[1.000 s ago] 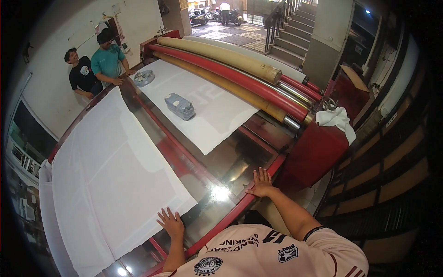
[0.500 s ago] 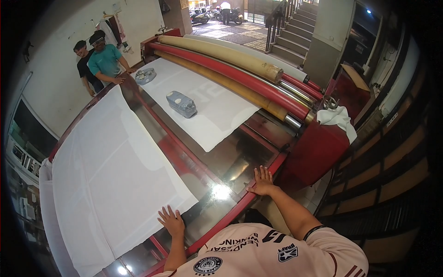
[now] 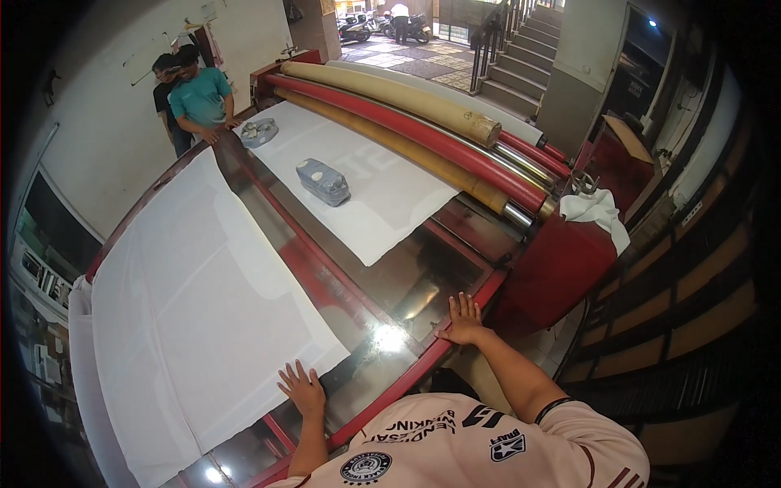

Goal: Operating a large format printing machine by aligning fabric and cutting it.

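Note:
My left hand (image 3: 304, 391) lies flat with fingers spread at the near corner of a large white sheet (image 3: 195, 309), its fingertips over the sheet's edge. My right hand (image 3: 464, 320) rests open on the red rim (image 3: 407, 376) of the long machine table, holding nothing. Beyond it, a second white sheet (image 3: 390, 195) runs under the rollers. A grey wrapped block (image 3: 323, 182) sits on that sheet, and a rounder grey wrapped bundle (image 3: 259, 132) lies at its far end.
Red roller (image 3: 423, 130), tan roll (image 3: 407, 99) and gold roller (image 3: 455, 175) span the machine's far side. A white cloth (image 3: 596, 213) drapes over the red end housing (image 3: 561, 260). Two people stand at the far end, one in a teal shirt (image 3: 203, 98). Stairs (image 3: 521, 65) rise behind.
The two people at the far end have shifted right and lean toward the table, heads lowered. Both my hands stay in place.

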Demonstrator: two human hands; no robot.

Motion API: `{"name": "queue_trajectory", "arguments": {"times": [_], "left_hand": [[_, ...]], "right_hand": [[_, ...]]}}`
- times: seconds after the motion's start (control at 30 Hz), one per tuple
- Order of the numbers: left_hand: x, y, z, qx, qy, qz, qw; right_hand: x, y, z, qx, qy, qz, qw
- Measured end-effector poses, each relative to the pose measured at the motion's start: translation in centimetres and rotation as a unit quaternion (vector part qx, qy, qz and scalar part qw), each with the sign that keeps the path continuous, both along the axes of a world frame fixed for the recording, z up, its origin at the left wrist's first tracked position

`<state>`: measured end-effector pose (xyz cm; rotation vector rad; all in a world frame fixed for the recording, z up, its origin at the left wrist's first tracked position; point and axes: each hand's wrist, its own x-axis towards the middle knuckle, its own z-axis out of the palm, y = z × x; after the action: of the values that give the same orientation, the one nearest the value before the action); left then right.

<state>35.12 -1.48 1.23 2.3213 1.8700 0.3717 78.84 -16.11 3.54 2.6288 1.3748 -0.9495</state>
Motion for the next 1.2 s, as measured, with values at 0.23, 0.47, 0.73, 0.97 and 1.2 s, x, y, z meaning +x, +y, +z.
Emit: {"name": "queue_trajectory", "arguments": {"times": [0.23, 0.47, 0.73, 0.97, 1.2], "left_hand": [[-0.07, -0.08, 0.16, 0.002, 0.011, -0.002, 1.000], [-0.15, 0.03, -0.18, 0.009, 0.005, 0.001, 1.000], [-0.04, 0.03, 0.03, -0.003, 0.015, 0.003, 1.000], [-0.16, 0.08, -0.31, -0.002, 0.008, 0.004, 1.000], [-0.11, 0.09, -0.25, 0.013, 0.004, -0.002, 1.000]], "right_hand": [[-0.05, 0.05, 0.21, -0.003, -0.004, -0.003, 1.000], [-0.27, 0.11, 0.79, -0.016, -0.001, -0.001, 1.000], [-0.31, 0.10, 0.69, -0.011, -0.008, -0.004, 1.000], [-0.34, 0.08, 0.71, -0.012, -0.013, -0.001, 1.000], [-0.30, 0.18, 0.69, -0.012, -0.009, -0.002, 1.000]]}}
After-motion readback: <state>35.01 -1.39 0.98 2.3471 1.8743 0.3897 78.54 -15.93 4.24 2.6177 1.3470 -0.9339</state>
